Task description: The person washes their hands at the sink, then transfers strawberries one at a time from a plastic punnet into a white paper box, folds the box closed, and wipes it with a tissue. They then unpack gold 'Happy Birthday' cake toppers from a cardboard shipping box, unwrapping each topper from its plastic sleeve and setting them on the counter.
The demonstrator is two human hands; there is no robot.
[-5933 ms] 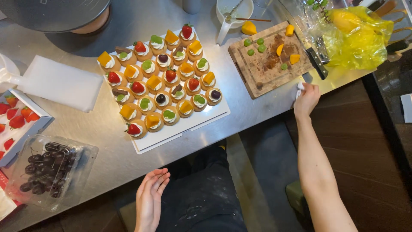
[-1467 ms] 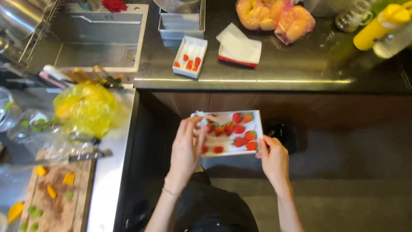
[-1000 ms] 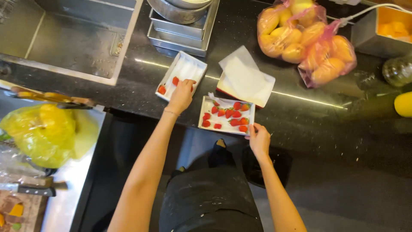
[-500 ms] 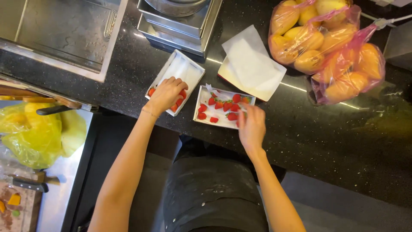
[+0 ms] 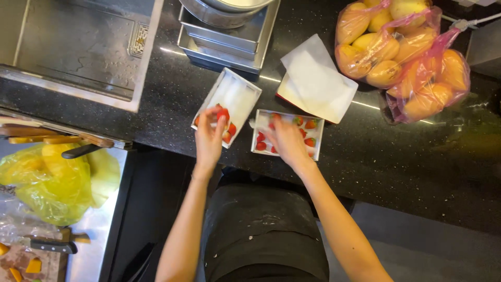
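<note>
Strawberry: pinched in the left hand fingertips, over the near end of the left white box. That box is mostly bare, a few berries at its near end. Right white box, just beside it: well stocked, right hand spread among its berries, grasp unclear. Transfer judged early. Far right: bagged mangoes.

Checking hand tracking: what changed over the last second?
The left hand now holds a strawberry over the left box; it only rested there before. The right hand moved from the near edge into the right box. Both boxes, the white paper and the fruit bag stayed put.
</note>
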